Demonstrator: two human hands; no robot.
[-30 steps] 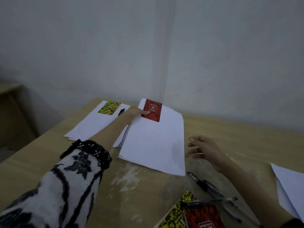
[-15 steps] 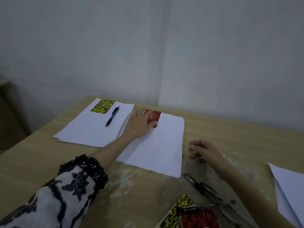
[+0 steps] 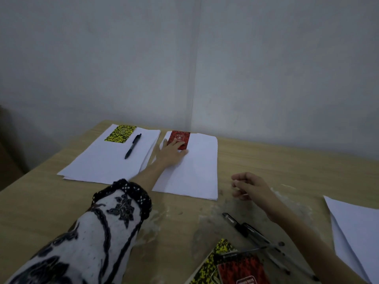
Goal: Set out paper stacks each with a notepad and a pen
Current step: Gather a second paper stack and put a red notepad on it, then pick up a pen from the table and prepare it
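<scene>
Nearest: yellow and red pads point(image 3: 235, 267) beside loose pens point(image 3: 252, 232). Right hand point(image 3: 251, 188) hovering, loosely curled, empty. Left hand point(image 3: 171, 153) flat, fingers straight, pressing red notepad point(image 3: 179, 139) on middle stack point(image 3: 190, 167). Farther left: stack point(image 3: 106, 160) with yellow notepad point(image 3: 121, 133), black pen point(image 3: 132, 146)

Light wooden table point(image 3: 266, 160), whitish smears on the top near centre. Directly on it: white paper stack point(image 3: 108, 160) at 11 o'clock, second white paper stack point(image 3: 192, 173) just beside it at 12, edges close or touching, can't tell. More loose white sheets point(image 3: 356, 228) at 3 o'clock, cut by the frame edge. Black pens point(image 3: 246, 228) at 5 o'clock. Yellow-black patterned notepad point(image 3: 217, 261) at 6 o'clock, partly under a red one.
</scene>
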